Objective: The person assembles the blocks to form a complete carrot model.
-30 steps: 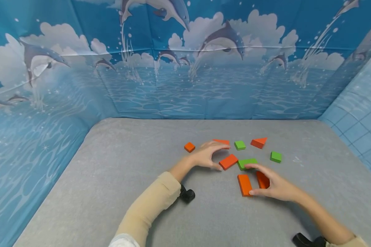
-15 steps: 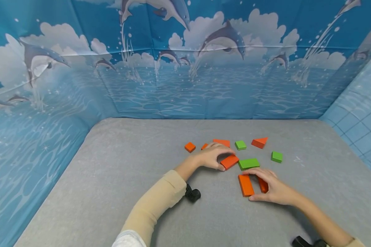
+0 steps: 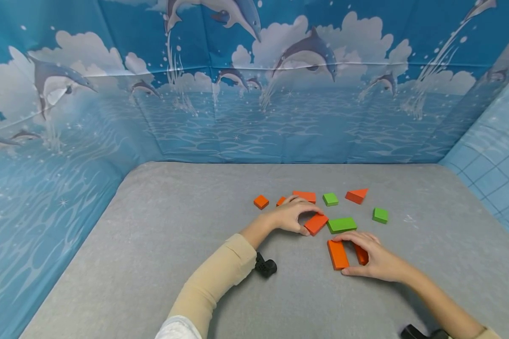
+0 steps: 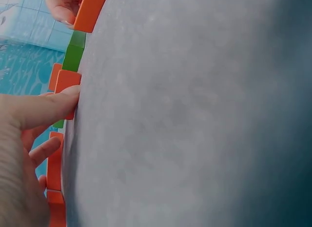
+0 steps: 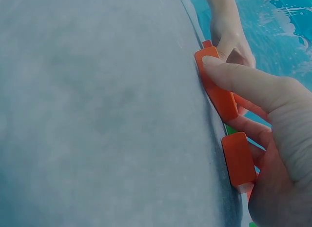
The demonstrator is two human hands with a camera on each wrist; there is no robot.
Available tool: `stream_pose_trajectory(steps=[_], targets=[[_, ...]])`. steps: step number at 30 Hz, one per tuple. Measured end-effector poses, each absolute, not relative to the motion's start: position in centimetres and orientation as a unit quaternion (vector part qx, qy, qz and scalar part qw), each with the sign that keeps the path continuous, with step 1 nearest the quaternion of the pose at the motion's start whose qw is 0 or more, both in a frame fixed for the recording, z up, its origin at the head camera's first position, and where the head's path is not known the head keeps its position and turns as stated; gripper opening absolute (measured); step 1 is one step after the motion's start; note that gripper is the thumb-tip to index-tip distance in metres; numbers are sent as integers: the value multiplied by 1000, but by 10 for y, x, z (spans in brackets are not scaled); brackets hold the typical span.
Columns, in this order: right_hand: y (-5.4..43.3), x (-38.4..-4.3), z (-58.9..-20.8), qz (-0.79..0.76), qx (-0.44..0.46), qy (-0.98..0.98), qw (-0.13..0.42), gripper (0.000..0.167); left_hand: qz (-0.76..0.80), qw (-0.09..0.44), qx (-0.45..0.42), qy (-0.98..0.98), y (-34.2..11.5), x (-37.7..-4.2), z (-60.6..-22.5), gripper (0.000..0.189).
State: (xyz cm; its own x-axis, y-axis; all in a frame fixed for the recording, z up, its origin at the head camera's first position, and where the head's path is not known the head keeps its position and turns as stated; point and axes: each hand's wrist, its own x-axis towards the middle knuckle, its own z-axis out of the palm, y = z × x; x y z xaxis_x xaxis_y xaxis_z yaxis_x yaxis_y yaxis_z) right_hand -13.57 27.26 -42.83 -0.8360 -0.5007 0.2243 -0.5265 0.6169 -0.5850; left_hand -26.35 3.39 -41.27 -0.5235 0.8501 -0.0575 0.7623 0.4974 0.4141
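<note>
In the head view my left hand pinches a red-orange rectangular block between thumb and fingers. The left wrist view has the thumb on the near end of that block. Closer to me, my right hand spans an orange rectangular block lengthwise, thumb at its near end, index finger at its far end. Beneath the right palm stands another orange block, partly covered; the right wrist view shows its end face. A long green block lies between the two gripped blocks.
Behind the hands on the grey tabletop lie an orange cube, a red-orange block, a partly hidden orange piece, green blocks and a red-orange triangular block. A dolphin-print curtain encloses the table.
My left hand has moved right and taken hold of the red-orange block, which has turned slightly toward me. My right hand's thumb and index finger have settled on the orange block's ends.
</note>
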Motion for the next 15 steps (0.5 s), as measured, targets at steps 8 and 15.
stream_pose_trajectory(steps=[8, 15], targets=[[272, -135, -427, 327, 273, -905, 11, 61, 183, 107, 485, 849, 30, -262, -414, 63], [273, -135, -428, 331, 276, -902, 11, 61, 253, 50, 481, 838, 19, -256, -416, 58]])
